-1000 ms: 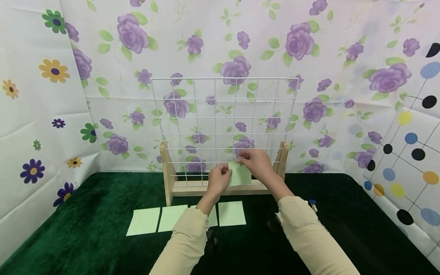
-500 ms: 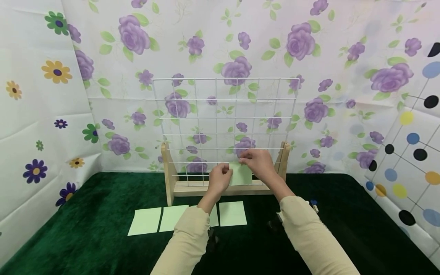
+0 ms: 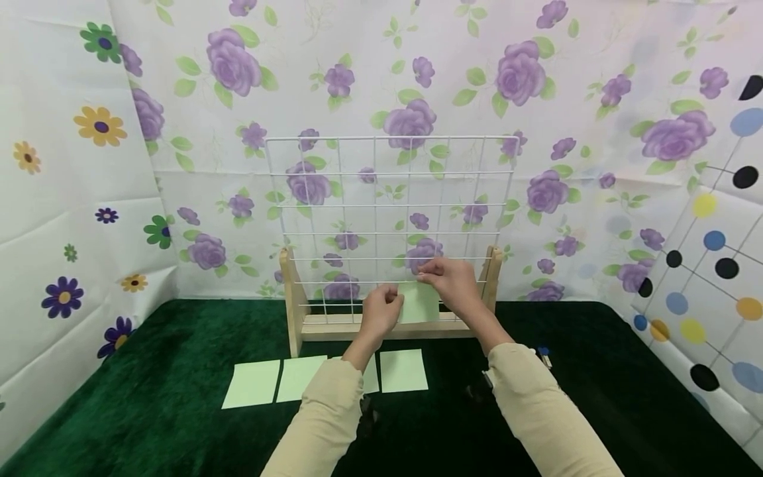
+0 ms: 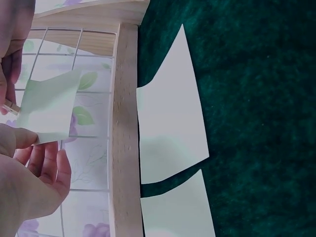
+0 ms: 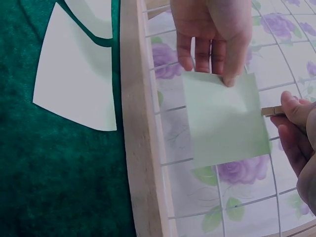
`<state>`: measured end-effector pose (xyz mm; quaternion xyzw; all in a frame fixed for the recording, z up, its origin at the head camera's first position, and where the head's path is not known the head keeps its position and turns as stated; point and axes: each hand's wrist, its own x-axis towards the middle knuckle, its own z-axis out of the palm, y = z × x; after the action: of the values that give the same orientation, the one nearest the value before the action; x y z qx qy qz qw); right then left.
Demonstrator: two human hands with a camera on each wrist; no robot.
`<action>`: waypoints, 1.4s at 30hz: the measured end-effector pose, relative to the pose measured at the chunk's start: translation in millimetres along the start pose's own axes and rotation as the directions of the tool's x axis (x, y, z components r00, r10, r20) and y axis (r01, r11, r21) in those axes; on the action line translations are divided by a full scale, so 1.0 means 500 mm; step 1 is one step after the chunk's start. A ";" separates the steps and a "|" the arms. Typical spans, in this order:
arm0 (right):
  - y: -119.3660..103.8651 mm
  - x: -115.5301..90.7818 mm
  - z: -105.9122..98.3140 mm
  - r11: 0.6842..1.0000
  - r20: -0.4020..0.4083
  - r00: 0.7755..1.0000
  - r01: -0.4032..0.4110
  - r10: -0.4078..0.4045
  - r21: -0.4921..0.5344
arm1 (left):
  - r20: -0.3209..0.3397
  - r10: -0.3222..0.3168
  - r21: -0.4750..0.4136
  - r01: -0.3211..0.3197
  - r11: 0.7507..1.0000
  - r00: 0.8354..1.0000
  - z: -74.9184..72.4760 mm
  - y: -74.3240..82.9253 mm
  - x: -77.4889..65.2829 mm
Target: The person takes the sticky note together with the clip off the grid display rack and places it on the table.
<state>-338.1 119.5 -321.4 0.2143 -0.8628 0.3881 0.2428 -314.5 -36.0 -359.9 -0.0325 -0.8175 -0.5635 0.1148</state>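
Observation:
A pale green square of paper (image 3: 420, 305) is held upright against the lower part of a white wire grid (image 3: 357, 173). My left hand (image 3: 381, 309) pinches the paper's left edge between thumb and fingers. At its top edge, my right hand (image 3: 452, 281) pinches a small wooden clothespin (image 5: 271, 111), whose tip meets the paper in the right wrist view. That clothespin (image 4: 12, 107) also shows beside the paper in the left wrist view. Wooden feet and a wooden base bar (image 3: 334, 328) carry the grid.
Several more pale green sheets (image 3: 252, 384) lie in a row on the dark green cloth (image 3: 149, 371) in front of the stand; my left sleeve covers part of one. Small blue and whitish items (image 3: 545, 358) lie right of my right forearm. A flowered curtain (image 3: 357, 66) hangs behind.
Very little differs. My right hand has shifted slightly to the right along the paper's top edge, and both hands keep their grip.

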 end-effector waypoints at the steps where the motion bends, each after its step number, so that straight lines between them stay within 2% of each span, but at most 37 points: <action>1: -0.002 0.000 -0.001 1.000 0.007 1.000 -0.006 0.006 0.009 | 0.001 0.002 0.000 -0.002 1.000 1.000 0.000 -0.001 -0.001; 9: -0.004 -0.007 -0.005 0.997 0.046 0.997 -0.066 0.063 0.052 | -0.005 -0.008 0.015 0.008 1.000 1.000 0.000 -0.017 -0.007; 15: -0.001 -0.016 -0.017 0.996 0.040 0.998 -0.055 0.053 0.063 | -0.008 -0.020 0.026 0.020 0.999 1.000 -0.012 -0.019 -0.010; 20: -0.001 -0.027 -0.031 0.999 0.065 0.998 -0.014 0.012 0.030 | 0.007 -0.023 0.011 0.023 1.000 1.000 -0.022 -0.020 -0.013; 27: 0.007 -0.042 -0.048 0.997 0.086 0.995 0.053 -0.048 -0.053 | 0.088 -0.046 -0.008 0.046 0.999 0.995 -0.033 -0.021 -0.027; 34: 0.021 -0.062 -0.072 0.993 0.125 0.990 0.075 -0.064 -0.086 | 0.187 -0.095 -0.020 0.100 0.995 0.978 -0.037 -0.012 -0.051; 39: 0.034 -0.075 -0.095 0.992 0.171 0.984 0.069 -0.050 -0.103 | 0.203 -0.114 -0.018 0.120 0.993 0.972 -0.035 -0.011 -0.061; 42: 0.044 -0.084 -0.109 0.996 0.213 0.977 0.028 -0.010 -0.082 | 0.223 -0.106 -0.033 0.117 0.993 0.969 -0.034 -0.012 -0.067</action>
<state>-303.5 182.5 -326.8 0.2521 -0.8974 0.3238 0.1619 -280.7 -51.3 -367.2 -0.0515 -0.8126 -0.5805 -0.0093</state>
